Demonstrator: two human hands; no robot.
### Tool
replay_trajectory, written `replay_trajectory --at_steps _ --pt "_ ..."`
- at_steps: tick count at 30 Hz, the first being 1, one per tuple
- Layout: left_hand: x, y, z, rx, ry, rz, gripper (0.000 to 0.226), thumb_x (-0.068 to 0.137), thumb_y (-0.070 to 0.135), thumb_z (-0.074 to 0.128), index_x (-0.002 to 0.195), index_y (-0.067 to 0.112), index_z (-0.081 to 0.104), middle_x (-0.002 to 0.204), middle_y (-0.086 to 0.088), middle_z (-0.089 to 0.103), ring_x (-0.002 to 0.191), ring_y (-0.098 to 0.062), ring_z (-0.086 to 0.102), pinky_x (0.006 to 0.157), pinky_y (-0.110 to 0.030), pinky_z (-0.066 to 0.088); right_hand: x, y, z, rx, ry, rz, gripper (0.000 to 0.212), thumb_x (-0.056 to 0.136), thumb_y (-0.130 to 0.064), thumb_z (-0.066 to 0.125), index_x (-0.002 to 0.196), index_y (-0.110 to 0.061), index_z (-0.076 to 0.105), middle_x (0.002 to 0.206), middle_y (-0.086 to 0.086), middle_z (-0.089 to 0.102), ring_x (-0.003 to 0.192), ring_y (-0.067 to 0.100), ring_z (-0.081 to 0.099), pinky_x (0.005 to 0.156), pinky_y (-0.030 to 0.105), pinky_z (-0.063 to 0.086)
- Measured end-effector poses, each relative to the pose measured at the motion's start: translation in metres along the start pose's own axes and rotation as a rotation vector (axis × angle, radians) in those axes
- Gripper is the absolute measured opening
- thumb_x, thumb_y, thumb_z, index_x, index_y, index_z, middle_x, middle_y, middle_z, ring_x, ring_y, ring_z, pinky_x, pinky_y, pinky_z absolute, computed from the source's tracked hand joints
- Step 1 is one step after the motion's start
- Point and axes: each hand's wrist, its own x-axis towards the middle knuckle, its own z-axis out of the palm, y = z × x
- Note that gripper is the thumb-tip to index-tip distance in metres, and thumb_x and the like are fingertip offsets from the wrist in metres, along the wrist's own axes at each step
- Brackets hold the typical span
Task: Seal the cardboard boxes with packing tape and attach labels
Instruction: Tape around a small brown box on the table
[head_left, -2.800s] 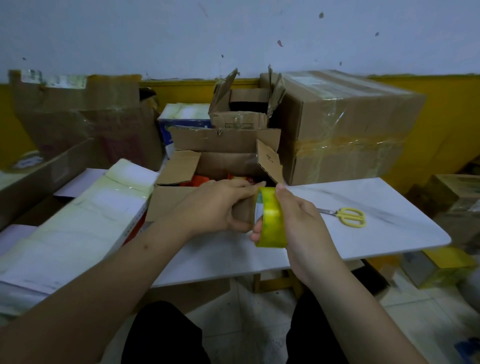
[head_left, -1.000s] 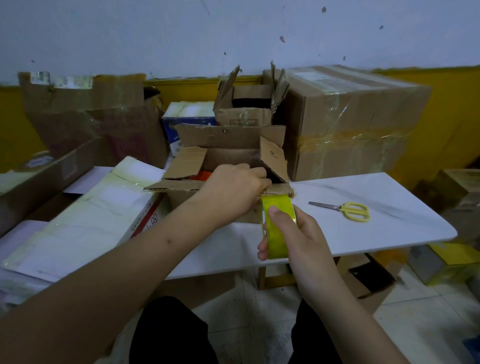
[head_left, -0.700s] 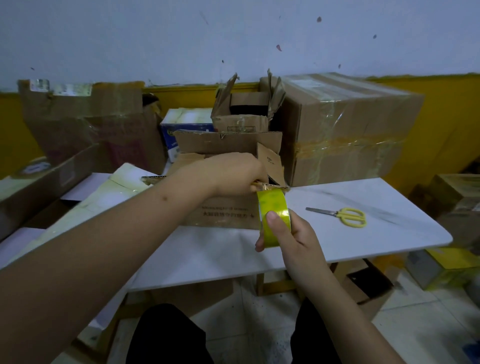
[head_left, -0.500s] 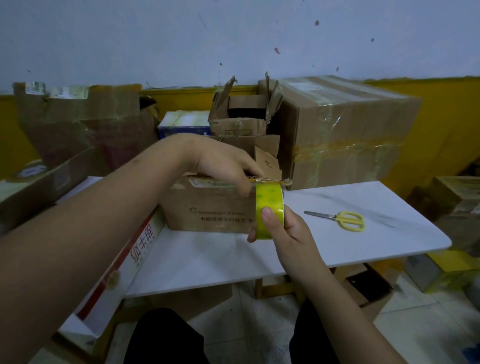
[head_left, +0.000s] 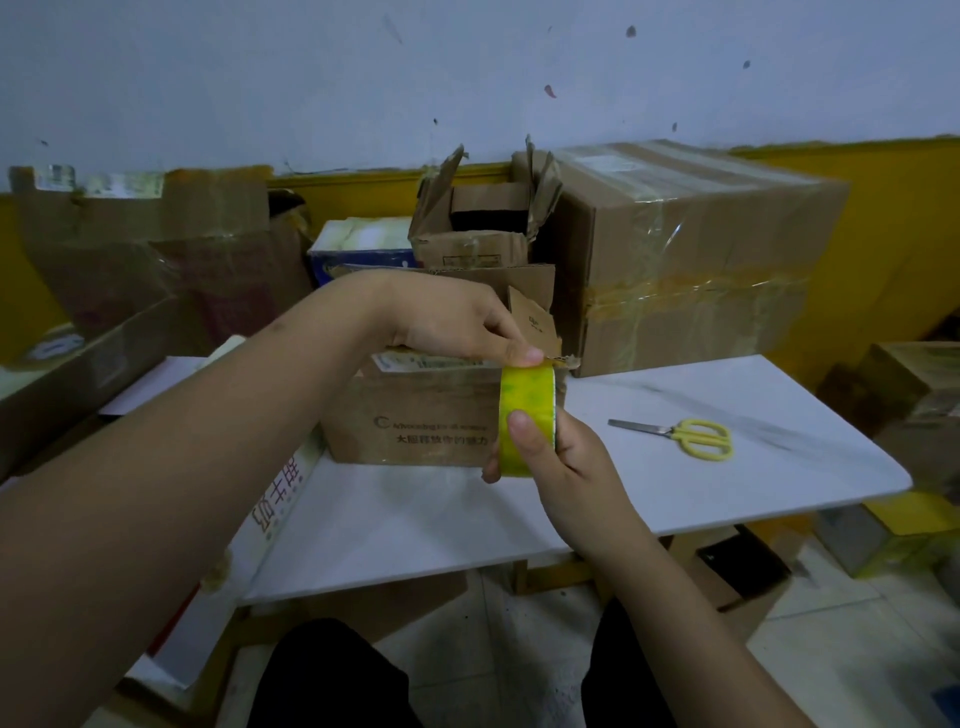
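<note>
Left hand (head_left: 457, 325): fingers curled down on the top front edge of the small cardboard box (head_left: 415, 421), seemingly pinning the tape's free end there. Box stands on the white table (head_left: 727, 395), near its left end. Tape roll (head_left: 525, 418): yellow-green, just beside the box's right front corner, gripped by the right hand (head_left: 563, 462), thumb across its face. Advice: keep the left fingers pressing while the roll draws away taut and level, then smooth the strip flat. Scissors (head_left: 685, 436): farther right, well apart, for cutting. Unclear: the strip itself, box seam and contents, hidden behind the left hand; no labels identifiable.
</note>
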Motion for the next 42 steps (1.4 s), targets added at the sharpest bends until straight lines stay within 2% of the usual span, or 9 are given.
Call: replay_trajectory --at_steps 4,11,18,21,25,29,36,39,42 --pt "0.008 0.000 0.004 0.107 0.144 0.070 0.036 0.101 0.045 0.045 0.085 0.025 0.070 0.086 0.007 0.065 0.080 -0.006 0.061 0.080 -0.030 0.046 0.005 -0.011 0.005 0.104 0.076 0.019 0.034 0.094 -0.044 0.044 0.095 -0.015 0.062 0.074 -0.007 0.071 0.068 0.010 0.069 0.067 0.020 0.054" --pt "0.023 -0.018 0.013 0.096 0.361 0.088 0.025 0.104 0.038 0.048 0.082 0.039 0.060 0.091 -0.002 0.065 0.089 -0.015 0.062 0.090 -0.045 0.050 0.001 -0.008 0.013 0.130 0.119 0.135 0.029 0.100 -0.038 0.046 0.099 -0.013 0.061 0.072 0.003 0.073 0.067 0.018 0.072 0.070 0.023 0.056" --pt "0.026 -0.021 0.019 0.099 0.461 0.075 0.035 0.103 0.039 0.050 0.087 0.014 0.068 0.089 -0.010 0.063 0.082 -0.023 0.061 0.084 -0.049 0.051 0.003 -0.001 0.012 0.157 0.089 0.344 0.035 0.103 -0.040 0.046 0.112 -0.010 0.061 0.075 0.014 0.074 0.067 0.026 0.072 0.068 0.031 0.060" --pt "0.025 -0.021 0.021 0.087 0.476 0.086 0.046 0.101 0.045 0.050 0.081 0.008 0.066 0.075 -0.017 0.058 0.067 -0.028 0.054 0.066 -0.038 0.047 0.008 -0.004 0.011 0.168 0.112 0.398 0.032 0.103 -0.039 0.047 0.107 -0.011 0.062 0.073 0.014 0.074 0.064 0.026 0.072 0.066 0.029 0.060" --pt "0.022 -0.020 0.021 0.078 0.469 0.095 0.050 0.100 0.047 0.051 0.077 0.004 0.064 0.060 -0.003 0.045 0.050 -0.009 0.038 0.050 -0.019 0.031 0.011 -0.007 0.013 0.234 0.142 0.449 0.027 0.103 -0.035 0.050 0.099 -0.012 0.063 0.070 0.015 0.072 0.059 0.024 0.070 0.056 0.026 0.057" --pt "0.023 -0.022 0.020 0.147 0.382 0.059 0.027 0.083 0.049 0.074 0.089 0.023 0.069 0.076 0.008 0.066 0.066 -0.002 0.058 0.062 -0.025 0.048 0.018 -0.012 0.007 0.307 0.119 0.532 0.028 0.102 -0.032 0.053 0.098 -0.006 0.062 0.071 0.015 0.073 0.060 0.024 0.071 0.061 0.031 0.061" --pt "0.030 -0.021 0.019 0.207 0.407 -0.055 0.034 0.074 0.048 0.083 0.093 0.025 0.067 0.089 0.008 0.070 0.082 -0.010 0.065 0.075 -0.041 0.056 0.033 -0.006 0.000 0.302 0.130 0.651 0.042 0.097 -0.045 0.057 0.113 -0.006 0.060 0.085 0.015 0.076 0.076 0.028 0.074 0.082 0.043 0.061" --pt "0.025 -0.019 0.025 0.442 0.531 -0.081 0.043 0.077 0.063 0.074 0.098 0.027 0.062 0.101 0.007 0.063 0.096 -0.013 0.059 0.075 -0.032 0.046 0.030 0.003 0.004 0.062 0.237 0.566 0.036 0.094 -0.062 0.051 0.095 -0.028 0.063 0.098 0.002 0.070 0.093 0.021 0.068 0.089 0.041 0.055" --pt "0.023 -0.024 0.050 0.713 0.765 -0.135 0.071 0.078 0.071 0.064 0.129 0.024 0.051 0.128 0.000 0.054 0.122 -0.025 0.046 0.104 -0.045 0.035 0.013 0.009 0.005 -0.114 0.336 0.341 0.046 0.099 -0.060 0.037 0.084 -0.027 0.065 0.088 -0.003 0.067 0.085 0.010 0.062 0.075 0.030 0.049"
